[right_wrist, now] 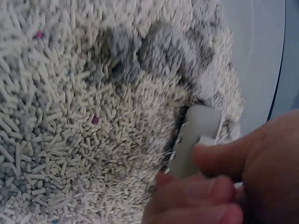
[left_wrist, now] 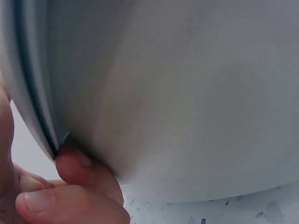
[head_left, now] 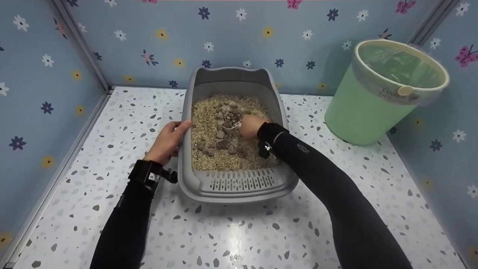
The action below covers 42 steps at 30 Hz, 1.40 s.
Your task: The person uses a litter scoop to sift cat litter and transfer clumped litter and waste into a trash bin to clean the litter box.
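A grey litter box holds pale pellet litter with several grey-brown clumps in its middle. My left hand grips the box's left side. Its thumb lies over the rim, and the fingers curl beneath the rim's outer edge in the left wrist view. Over the litter, my right hand holds a whitish litter scoop by its handle. The scoop's blade is pushed partly into the pellets close beside the clumps. In the head view, the right hand covers part of the scoop.
A green bin lined with a clear plastic bag stands at the right, its top uncovered. The speckled white floor extends around the box. Blue flowered wall panels close in the back and both sides.
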Tool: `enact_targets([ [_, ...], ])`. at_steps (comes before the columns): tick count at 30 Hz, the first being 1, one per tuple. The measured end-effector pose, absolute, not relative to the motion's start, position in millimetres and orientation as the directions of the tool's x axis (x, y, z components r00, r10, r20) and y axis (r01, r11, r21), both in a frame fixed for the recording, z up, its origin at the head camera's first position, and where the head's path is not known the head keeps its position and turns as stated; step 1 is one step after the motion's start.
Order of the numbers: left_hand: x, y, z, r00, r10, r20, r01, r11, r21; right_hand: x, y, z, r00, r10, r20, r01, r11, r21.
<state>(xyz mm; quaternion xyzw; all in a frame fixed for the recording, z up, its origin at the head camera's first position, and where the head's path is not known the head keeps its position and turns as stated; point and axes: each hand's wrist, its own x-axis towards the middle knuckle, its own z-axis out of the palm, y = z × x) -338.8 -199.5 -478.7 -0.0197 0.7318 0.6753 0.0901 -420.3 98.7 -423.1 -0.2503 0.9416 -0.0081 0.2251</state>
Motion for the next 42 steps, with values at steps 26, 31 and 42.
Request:
enact_targets([
  [26, -339.2, -197.3, -481.0, -0.985, 0.072, -0.154, -0.146, 0.109, 0.983, -426.7, 89.5, -445.0, -0.868, -0.466, -0.172, -0.385, 0.849, -0.362],
  [31, -338.3, -197.6, -481.3, -0.985, 0.079, -0.153, -0.145, 0.093, 0.985, -416.7, 94.7, -436.1, -0.851, -0.505, -0.143, -0.392, 0.793, -0.466],
  [42, -338.3, -196.4, -479.4, -0.985, 0.074, -0.157, -0.148, 0.112, 0.983, -400.7, 113.7, -421.0, -0.895, -0.434, -0.105, -0.330, 0.802, -0.498],
])
